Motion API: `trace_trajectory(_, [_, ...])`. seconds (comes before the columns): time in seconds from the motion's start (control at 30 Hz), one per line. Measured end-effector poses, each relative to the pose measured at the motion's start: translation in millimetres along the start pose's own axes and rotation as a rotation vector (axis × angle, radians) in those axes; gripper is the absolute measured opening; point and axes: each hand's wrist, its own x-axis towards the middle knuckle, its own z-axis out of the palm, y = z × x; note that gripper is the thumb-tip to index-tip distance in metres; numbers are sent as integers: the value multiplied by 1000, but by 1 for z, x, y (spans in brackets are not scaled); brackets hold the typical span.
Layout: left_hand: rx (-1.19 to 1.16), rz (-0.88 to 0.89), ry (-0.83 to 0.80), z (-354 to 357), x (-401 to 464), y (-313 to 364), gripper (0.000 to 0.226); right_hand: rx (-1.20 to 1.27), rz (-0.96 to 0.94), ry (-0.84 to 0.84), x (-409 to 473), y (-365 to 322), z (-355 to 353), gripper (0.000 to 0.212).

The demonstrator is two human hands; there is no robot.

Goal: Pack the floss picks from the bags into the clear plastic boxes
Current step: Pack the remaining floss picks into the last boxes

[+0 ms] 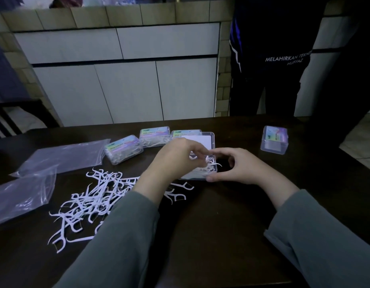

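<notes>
Spanning the lower frame, dark counter (231, 215) carries everything. Person in dark clothes (269, 59) stands at its far edge. Two clear plastic bags (61, 156) lie flat at left, apparently empty. Loose pile of white floss picks (90, 202) sits near left of centre, partly under the left sleeve. Three closed filled boxes (123, 149) line up behind; one more closed box (274, 139) well apart at right. Open clear box (202, 167) at centre, lid up, partly filled with picks. Left hand (175, 161) over it, fingers curled pinching picks. Right hand (238, 166) curls round the open box's right side, thumb on its front corner.
</notes>
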Motion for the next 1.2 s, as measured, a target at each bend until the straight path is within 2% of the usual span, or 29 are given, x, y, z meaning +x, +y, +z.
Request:
trace_trajectory(0.13, [-71, 4, 2, 7, -3, 5, 37, 11, -18, -1, 0, 1, 0, 84])
trace_trajectory(0.2, [-19, -6, -33, 10, -1, 10, 36, 15, -31, -6, 1, 3, 0, 84])
trace_trajectory(0.37, [32, 16, 154, 4, -3, 7, 42, 1, 6, -4, 3, 3, 1, 89])
trace_trajectory(0.5, [110, -28, 93, 3, -1, 5, 35, 6, 8, -13, 3, 4, 1, 93])
trace_trajectory(0.63, [111, 43, 86, 6, -3, 0, 25, 13, 9, -11, 4, 7, 2, 99])
trace_trajectory(0.73, [135, 52, 46, 2, -2, -7, 21, 4, 11, -10, 3, 5, 1, 95])
trace_trajectory(0.87, [37, 0, 27, -1, -3, -16, 21, 0, 11, 0, 0, 2, -1, 86])
trace_trajectory(1.03, [-150, -158, 329, -2, -3, -45, 17, -19, 15, -1, -1, -2, -1, 83])
trace_trajectory(1.1, [-194, -209, 320, 4, -3, -51, 20, -16, 16, 1, -1, -1, -1, 83])
trace_trajectory(1.2, [-260, -234, 222, 9, -3, -48, 19, -27, 19, 3, -1, -2, -2, 83])
